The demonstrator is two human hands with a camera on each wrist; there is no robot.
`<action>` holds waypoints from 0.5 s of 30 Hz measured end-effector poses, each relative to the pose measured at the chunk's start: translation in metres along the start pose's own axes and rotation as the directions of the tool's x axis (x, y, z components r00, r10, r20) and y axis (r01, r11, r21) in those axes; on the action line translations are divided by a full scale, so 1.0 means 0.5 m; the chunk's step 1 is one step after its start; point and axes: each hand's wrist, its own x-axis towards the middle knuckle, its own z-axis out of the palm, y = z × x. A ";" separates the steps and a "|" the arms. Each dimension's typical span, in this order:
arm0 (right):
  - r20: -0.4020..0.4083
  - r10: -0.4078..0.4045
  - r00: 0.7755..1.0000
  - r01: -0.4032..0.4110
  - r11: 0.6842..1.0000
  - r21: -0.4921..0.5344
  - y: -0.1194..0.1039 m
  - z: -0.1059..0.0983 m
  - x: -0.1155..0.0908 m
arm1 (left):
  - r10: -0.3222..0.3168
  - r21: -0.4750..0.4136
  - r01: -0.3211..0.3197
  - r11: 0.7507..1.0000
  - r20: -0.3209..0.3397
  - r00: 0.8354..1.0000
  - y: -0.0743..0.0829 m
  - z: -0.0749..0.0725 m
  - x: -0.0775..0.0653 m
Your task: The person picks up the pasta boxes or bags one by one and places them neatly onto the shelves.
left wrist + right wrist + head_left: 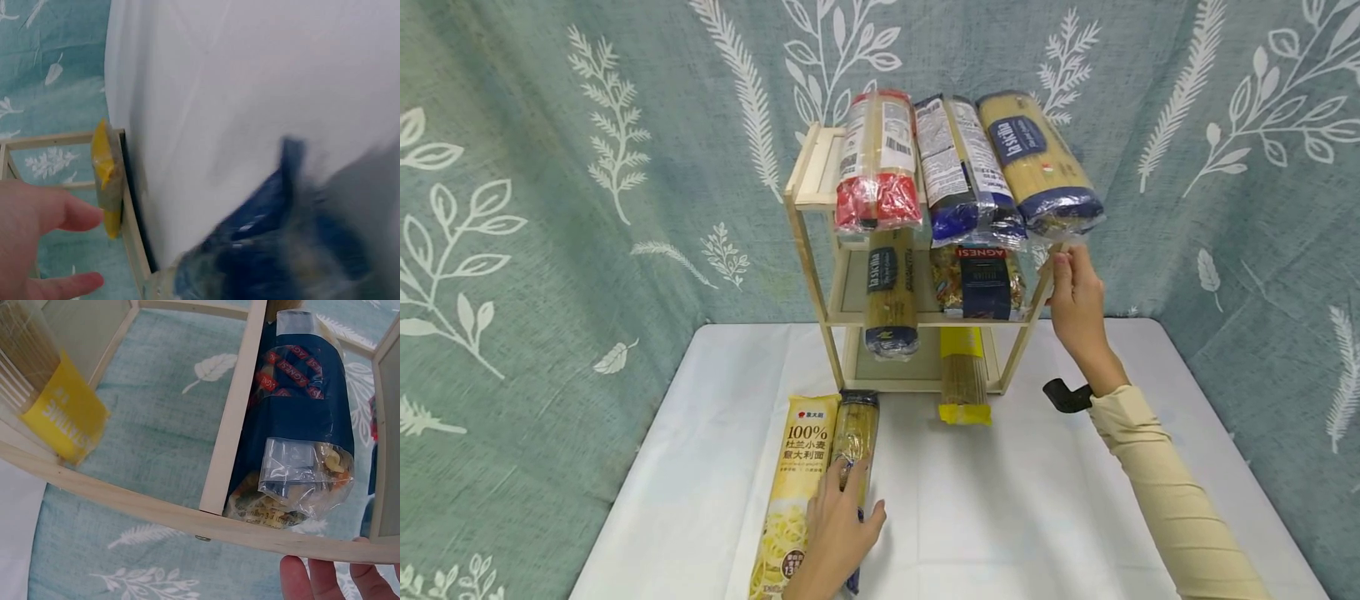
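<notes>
My left hand (841, 525) lies over a slim pasta packet (856, 417) with dark blue ends, fingers spread and touching it. In the left wrist view, the packet's crumpled blue wrapper (250, 244) is blurred, with the thumb and a finger apart beside it. Left of it lies a yellow pasta packet (801, 475) with Chinese lettering. Higher up, my right hand (1077, 296) grips the right upright of a wooden rack (807, 262), just under its top shelf. Fingertips (325, 578) show at the wood in the right wrist view.
Three pasta packets, one red-ended (877, 158), lie on the top shelf and overhang its front. The middle shelf holds a la Sicilia packet (891, 292) and an Agnesi bag (977, 283). A yellow-ended spaghetti packet (964, 375) juts from the bottom shelf. Leaf-patterned curtains (550, 250) surround the white table (700, 433).
</notes>
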 end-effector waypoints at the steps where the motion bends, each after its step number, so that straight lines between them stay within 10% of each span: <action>1: 0.001 0.000 1.000 0.000 1.000 -0.002 0.000 0.000 0.000 | -0.023 0.011 0.023 1.000 0.015 1.000 -0.002 -0.001 -0.007; 15: -0.014 0.007 1.000 -0.007 1.000 -0.007 0.002 0.003 0.001 | -0.139 0.317 0.090 0.944 0.136 0.981 -0.027 0.013 -0.076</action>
